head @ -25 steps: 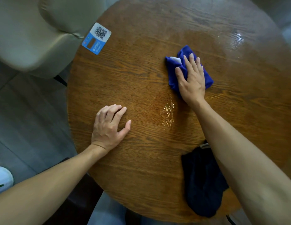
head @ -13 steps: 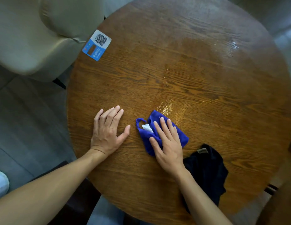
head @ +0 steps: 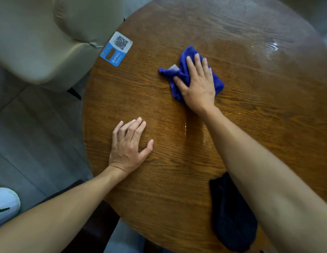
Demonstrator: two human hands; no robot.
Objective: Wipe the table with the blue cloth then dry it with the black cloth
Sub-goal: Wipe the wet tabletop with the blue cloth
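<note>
The round wooden table fills most of the view, with wet sheen at the far right and a thin wet streak near its middle. My right hand presses flat on the crumpled blue cloth in the middle of the table's far half. My left hand rests flat on the wood near the left edge, fingers apart, holding nothing. The black cloth lies bunched at the near right edge, partly under my right forearm.
A blue and white QR code sticker is stuck at the table's far left edge. A beige padded chair stands just beyond it. A white shoe shows on the grey floor at lower left.
My right hand has pushed the blue cloth away from the near middle of the table to the far middle. The small puddle seen a second ago is smeared to a thin streak. My left hand stayed put.
</note>
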